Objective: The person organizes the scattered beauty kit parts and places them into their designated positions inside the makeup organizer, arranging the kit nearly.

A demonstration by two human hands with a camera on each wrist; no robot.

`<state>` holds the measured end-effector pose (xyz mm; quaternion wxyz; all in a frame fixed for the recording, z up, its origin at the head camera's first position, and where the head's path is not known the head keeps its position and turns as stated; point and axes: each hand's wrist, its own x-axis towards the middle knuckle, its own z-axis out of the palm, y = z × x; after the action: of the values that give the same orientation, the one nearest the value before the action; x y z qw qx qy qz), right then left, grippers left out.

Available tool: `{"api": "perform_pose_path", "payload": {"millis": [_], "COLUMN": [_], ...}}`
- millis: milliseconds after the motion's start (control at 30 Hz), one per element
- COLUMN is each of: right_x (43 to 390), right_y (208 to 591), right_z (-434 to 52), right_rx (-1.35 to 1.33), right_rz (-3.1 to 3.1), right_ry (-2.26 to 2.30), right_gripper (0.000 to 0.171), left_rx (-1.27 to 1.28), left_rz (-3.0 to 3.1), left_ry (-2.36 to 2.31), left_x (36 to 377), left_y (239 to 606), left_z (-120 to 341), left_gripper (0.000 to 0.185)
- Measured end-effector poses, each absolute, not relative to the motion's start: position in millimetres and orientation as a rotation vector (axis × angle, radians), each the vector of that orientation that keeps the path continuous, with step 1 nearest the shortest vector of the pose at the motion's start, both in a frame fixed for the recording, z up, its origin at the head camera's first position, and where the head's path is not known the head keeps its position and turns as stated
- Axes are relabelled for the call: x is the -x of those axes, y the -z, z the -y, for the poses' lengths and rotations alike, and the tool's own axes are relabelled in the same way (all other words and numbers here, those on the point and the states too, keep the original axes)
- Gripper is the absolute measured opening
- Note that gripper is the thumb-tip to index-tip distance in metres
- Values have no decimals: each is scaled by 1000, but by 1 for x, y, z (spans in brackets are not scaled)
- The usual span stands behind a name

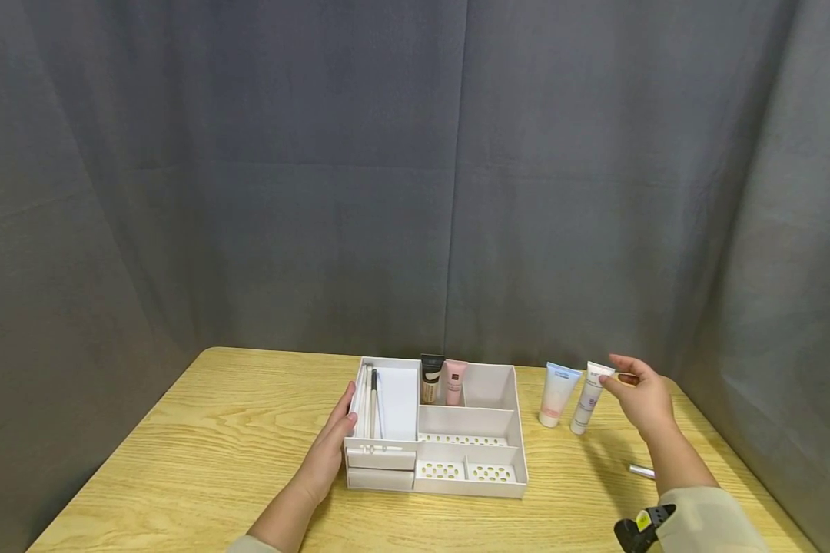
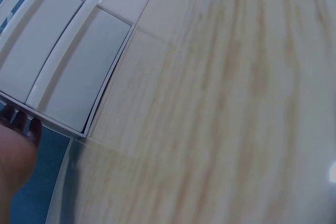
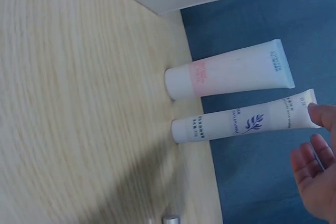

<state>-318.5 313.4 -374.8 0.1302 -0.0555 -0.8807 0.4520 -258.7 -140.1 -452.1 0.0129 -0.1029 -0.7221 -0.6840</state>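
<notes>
White tube (image 1: 584, 411) stood on its cap toward the right of the table (image 1: 235, 418), just beside the blue-topped tube (image 1: 557, 395) but apart from it. My right hand (image 1: 643, 398) was at its flat upper end: my thumb touched it there, while the other fingers I could see were loosely bent. I cannot tell whether my index finger pinched it from behind. A silver stick (image 1: 641, 471) lay near my right forearm.

My left hand (image 1: 325, 455) rested along the left side of the white box (image 1: 470, 487), fingers extended rather than closed, their tips touching its wall. Slim sticks (image 1: 373, 411) lay in the box's left tray (image 1: 399, 399), above two drawers (image 1: 380, 461). A dark tube (image 1: 430, 376) and a pink tube (image 1: 455, 380) stood side by side in a back compartment. Behind it all hung a grey curtain (image 1: 353, 192).
</notes>
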Motion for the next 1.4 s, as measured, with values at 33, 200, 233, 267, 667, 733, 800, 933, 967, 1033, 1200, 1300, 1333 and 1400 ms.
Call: {"api": "perform_pose_path", "payload": {"millis": [33,200,233,267,667,733,800,933,967,1033,1200,1300,1333,1400], "right_x": [319,322,322,323,327,327,326,324,324,324,323,321,321,319], "right_y": [376,381,382,383,387,388,389,389,390,390,387,384,383,381], "right_z": [-314,-314,-313,-313,-309,-309,-309,-310,-310,-311,-312,-313,-313,-313], "right_rx": [156,140,139,138,126,129,140,170,180,193,184,164,156,145], "right_rz": [2566,2578,2574,2573,2565,2564,2563,2555,2554,2550,2550,2557,2559,2559], "right_ry": [-1316,-1348,-1353,-1352,-1293,-1286,-1287,-1296,-1298,-1301,-1288,-1283,-1283,-1284], "right_gripper": [55,54,53,53,45,44,44,45,45,45,44,45,46,46], "left_rx": [321,324,327,328,308,312,315,314,311,309,317,329,332,333], "left_rz": [2253,2253,2251,2250,2266,2264,2260,2259,2261,2264,2261,2256,2254,2253], "left_ry": [2130,2127,2128,2127,2109,2110,2113,2114,2112,2109,2106,2113,2116,2122], "left_x": [259,259,260,260,259,259,259,259,259,259,259,260,260,260], "left_y": [452,452,452,452,451,451,451,452,452,452,453,453,453,453], "left_z": [140,140,140,140,139,140,140,140,140,140,140,140,140,141], "left_gripper": [59,59,59,59,60,60,60,60,60,60,60,59,59,59]}}
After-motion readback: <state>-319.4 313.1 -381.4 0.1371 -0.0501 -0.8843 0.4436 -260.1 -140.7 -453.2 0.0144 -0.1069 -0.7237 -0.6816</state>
